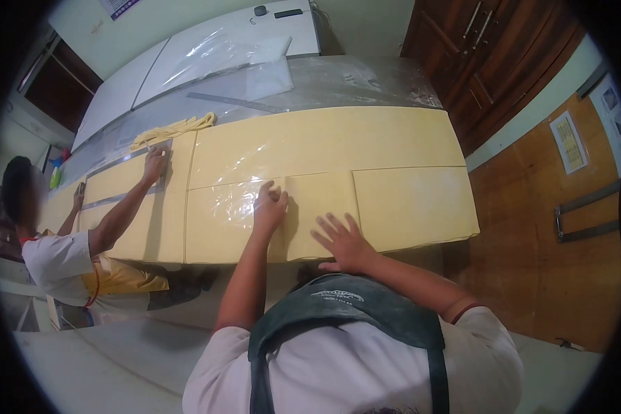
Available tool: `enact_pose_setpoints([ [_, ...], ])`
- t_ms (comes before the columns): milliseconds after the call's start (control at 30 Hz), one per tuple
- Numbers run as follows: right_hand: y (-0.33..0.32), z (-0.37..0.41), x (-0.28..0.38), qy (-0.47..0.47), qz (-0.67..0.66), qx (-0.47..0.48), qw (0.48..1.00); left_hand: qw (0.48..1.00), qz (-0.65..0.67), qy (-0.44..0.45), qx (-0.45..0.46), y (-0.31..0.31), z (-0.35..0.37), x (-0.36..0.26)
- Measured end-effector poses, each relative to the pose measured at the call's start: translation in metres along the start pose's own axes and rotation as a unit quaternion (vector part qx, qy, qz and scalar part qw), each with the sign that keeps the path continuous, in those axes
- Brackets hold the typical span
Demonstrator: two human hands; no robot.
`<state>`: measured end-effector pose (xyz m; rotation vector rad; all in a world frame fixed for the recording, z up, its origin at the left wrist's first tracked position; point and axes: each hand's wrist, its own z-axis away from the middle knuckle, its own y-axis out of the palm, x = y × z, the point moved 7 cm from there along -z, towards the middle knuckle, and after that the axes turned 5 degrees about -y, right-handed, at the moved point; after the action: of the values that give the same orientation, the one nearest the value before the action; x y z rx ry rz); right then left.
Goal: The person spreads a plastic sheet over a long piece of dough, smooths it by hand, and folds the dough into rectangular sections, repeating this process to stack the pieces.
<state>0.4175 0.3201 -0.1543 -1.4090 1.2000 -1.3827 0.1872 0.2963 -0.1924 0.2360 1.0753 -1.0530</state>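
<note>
A wide sheet of smooth yellow dough covers the front of the table, with cut or folded lines dividing it into panels. My left hand is over its middle, fingers curled together beside a narrow dough panel; what they pinch, if anything, is too small to tell. Glossy clear plastic film lies on the dough just left of that hand. My right hand rests flat with fingers spread on the narrow panel, close to the table's front edge.
At the left a co-worker's hand holds a metal frame or ruler on the dough. Dough strips lie in a heap behind it. A long metal ruler and crumpled plastic are farther back. Wooden doors stand at the right.
</note>
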Motion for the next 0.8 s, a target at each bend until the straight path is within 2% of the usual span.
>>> enact_pose_setpoints([
  [33,0.005,0.000,0.002,0.000,0.001,0.000,1.000,0.966,-0.170,0.158,-0.117,-0.007,0.000,-0.025],
  [67,0.012,0.000,0.004,-0.010,0.044,-0.009,0.999,0.866,-0.327,0.305,-0.226,-0.005,0.008,-0.047],
  [133,0.020,-0.003,0.007,-0.028,0.133,-0.025,0.990,0.820,-0.383,0.415,-0.087,0.020,0.007,-0.063],
  [167,0.025,-0.002,0.004,-0.029,0.135,-0.023,0.990,0.785,-0.462,0.407,-0.069,0.032,0.004,-0.055],
  [200,0.023,-0.002,0.003,-0.037,0.125,-0.027,0.991,0.787,-0.459,0.407,-0.071,0.034,0.003,-0.052],
  [267,0.021,-0.001,0.002,-0.046,0.116,-0.029,0.992,0.800,-0.502,0.327,-0.032,0.038,-0.010,-0.034],
  [367,0.009,-0.004,0.002,-0.034,0.066,0.006,0.997,0.801,-0.498,0.326,-0.064,0.031,0.010,-0.037],
  [433,0.005,-0.003,-0.017,0.038,-0.123,0.025,0.991,0.815,-0.471,0.334,-0.038,0.033,0.043,-0.025],
  [467,0.008,-0.003,-0.024,0.037,-0.122,0.026,0.992,0.828,-0.444,0.342,-0.011,0.037,0.058,-0.017],
  [500,-0.001,0.002,-0.044,0.119,-0.093,-0.092,0.984,0.829,-0.442,0.341,-0.013,0.040,0.067,-0.005],
  [533,-0.014,0.010,-0.057,0.199,-0.064,-0.207,0.956,0.832,-0.449,0.326,-0.012,0.043,0.074,0.009],
  [567,-0.008,0.009,-0.068,0.255,-0.039,-0.166,0.952,0.835,-0.455,0.310,-0.010,0.045,0.075,0.019],
  [600,-0.003,0.009,-0.067,0.255,-0.040,-0.165,0.952,0.835,-0.456,0.308,-0.009,0.046,0.076,0.019],
  [667,0.013,-0.001,-0.068,0.249,-0.032,-0.097,0.963,0.842,-0.435,0.318,-0.014,0.045,0.077,0.014],
  [733,0.011,-0.009,-0.059,0.227,-0.046,-0.115,0.966,0.846,-0.428,0.317,-0.017,0.045,0.078,0.018],
  [767,0.014,-0.005,-0.072,0.248,-0.204,-0.228,0.919,0.847,-0.423,0.320,-0.020,0.044,0.076,0.017],
  [800,0.009,-0.004,-0.080,0.260,-0.356,-0.330,0.835,0.849,-0.420,0.319,-0.024,0.043,0.076,0.015],
])
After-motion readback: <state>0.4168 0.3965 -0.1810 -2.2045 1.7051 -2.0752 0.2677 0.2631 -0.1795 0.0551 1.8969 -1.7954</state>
